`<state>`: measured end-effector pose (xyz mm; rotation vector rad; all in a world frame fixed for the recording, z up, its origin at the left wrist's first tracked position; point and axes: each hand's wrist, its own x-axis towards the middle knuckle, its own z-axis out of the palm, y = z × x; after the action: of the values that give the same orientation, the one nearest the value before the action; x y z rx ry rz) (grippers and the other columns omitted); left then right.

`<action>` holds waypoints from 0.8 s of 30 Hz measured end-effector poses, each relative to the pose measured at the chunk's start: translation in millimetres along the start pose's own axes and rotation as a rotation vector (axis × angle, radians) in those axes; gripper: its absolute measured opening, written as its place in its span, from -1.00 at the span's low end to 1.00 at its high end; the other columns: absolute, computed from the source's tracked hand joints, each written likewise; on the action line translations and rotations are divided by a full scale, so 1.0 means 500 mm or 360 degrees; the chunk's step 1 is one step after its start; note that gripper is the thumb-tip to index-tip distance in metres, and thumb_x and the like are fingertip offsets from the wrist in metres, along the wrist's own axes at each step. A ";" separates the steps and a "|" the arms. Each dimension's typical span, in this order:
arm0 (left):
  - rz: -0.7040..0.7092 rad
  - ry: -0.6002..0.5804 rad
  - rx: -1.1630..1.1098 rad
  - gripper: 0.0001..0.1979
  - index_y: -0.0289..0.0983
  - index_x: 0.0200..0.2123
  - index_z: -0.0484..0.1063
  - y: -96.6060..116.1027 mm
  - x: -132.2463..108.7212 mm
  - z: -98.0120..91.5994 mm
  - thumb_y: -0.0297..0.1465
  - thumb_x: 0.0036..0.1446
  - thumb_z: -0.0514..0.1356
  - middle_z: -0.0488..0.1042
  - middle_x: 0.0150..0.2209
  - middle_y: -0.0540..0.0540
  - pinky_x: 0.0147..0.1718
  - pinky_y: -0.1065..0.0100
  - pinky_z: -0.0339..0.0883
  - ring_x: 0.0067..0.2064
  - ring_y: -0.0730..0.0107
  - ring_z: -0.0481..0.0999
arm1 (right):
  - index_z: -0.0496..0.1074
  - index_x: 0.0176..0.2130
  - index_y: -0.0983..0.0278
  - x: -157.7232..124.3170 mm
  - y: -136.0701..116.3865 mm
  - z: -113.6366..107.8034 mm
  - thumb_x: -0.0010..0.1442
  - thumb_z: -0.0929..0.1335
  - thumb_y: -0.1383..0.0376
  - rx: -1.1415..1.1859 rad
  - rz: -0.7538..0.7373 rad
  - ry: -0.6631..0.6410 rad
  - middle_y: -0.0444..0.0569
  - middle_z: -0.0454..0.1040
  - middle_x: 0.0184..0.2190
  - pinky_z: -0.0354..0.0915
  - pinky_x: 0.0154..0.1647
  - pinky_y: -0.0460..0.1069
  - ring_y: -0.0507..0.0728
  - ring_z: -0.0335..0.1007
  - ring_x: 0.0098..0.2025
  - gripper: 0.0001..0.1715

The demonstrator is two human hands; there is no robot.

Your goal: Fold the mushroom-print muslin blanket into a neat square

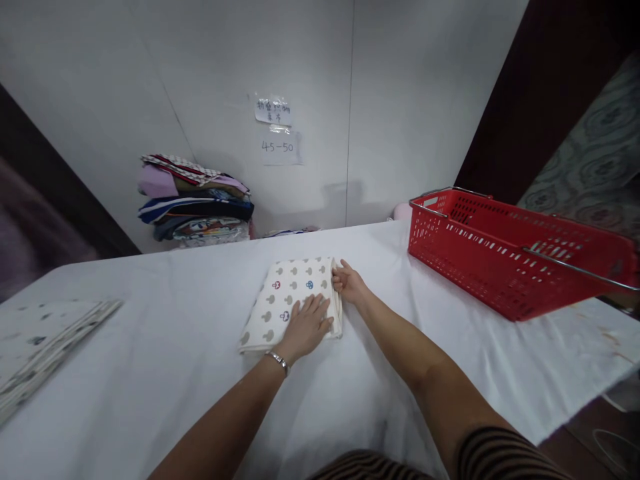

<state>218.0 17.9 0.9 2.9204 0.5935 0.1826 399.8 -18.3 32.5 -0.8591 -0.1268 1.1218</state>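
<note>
A folded white cloth (287,283) printed with small mushrooms, mostly grey-beige with a few red, blue and purple, lies on the white-covered table (170,347). My left hand (306,325) rests flat on its lower right part, fingers stretched out, a silver bracelet at the wrist. At the cloth's right edge, my right hand (349,283) has its fingers curled round the layered side and pinches it. Those fingertips are partly hidden by the fabric.
On the right stands a red plastic basket (465,260) with metal handles. A pile of folded fabrics (197,203) rises behind the table's far edge. Another folded printed cloth (45,340) lies at the left. Paper signs (280,147) hang on the wall.
</note>
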 end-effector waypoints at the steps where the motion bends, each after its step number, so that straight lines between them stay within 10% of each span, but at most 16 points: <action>1: 0.0002 0.0001 -0.0002 -0.47 -0.16 0.28 0.11 -0.001 0.000 0.000 -0.18 0.30 -0.10 0.06 0.33 -0.16 0.24 -0.13 -0.10 0.35 0.07 -0.01 | 0.04 0.10 0.06 0.001 0.001 0.000 0.06 0.34 0.43 -0.0010 -0.0002 0.0022 -0.29 0.30 -0.52 -0.04 -0.70 -0.29 -0.10 0.14 -0.64 -0.32; 18: -0.0036 -0.0117 -0.0049 -0.49 -0.18 0.26 0.15 0.004 0.000 -0.024 -0.18 0.29 -0.10 0.05 0.33 -0.15 0.23 -0.13 -0.10 0.35 0.07 -0.02 | -0.07 0.28 0.29 0.047 -0.004 0.007 0.11 0.27 0.51 -0.0281 -0.0074 0.0240 -0.27 0.28 -0.60 -0.09 -0.76 -0.28 -0.12 0.04 -0.70 -0.18; 24: -0.0048 0.0020 -0.0268 -0.60 -0.17 -0.03 0.44 0.000 0.022 -0.054 -0.19 0.29 -0.11 0.41 0.11 -0.13 0.12 0.04 0.13 0.17 0.16 0.31 | 0.02 0.27 0.28 0.046 -0.014 0.001 0.07 0.34 0.51 -0.0350 -0.0098 0.0236 -0.23 0.37 -0.56 -0.09 -0.76 -0.26 -0.14 0.04 -0.70 -0.16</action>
<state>223.8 25.7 28.3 2.7489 0.5931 0.2356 415.4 0.1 30.3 -1.1241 -0.1548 0.9948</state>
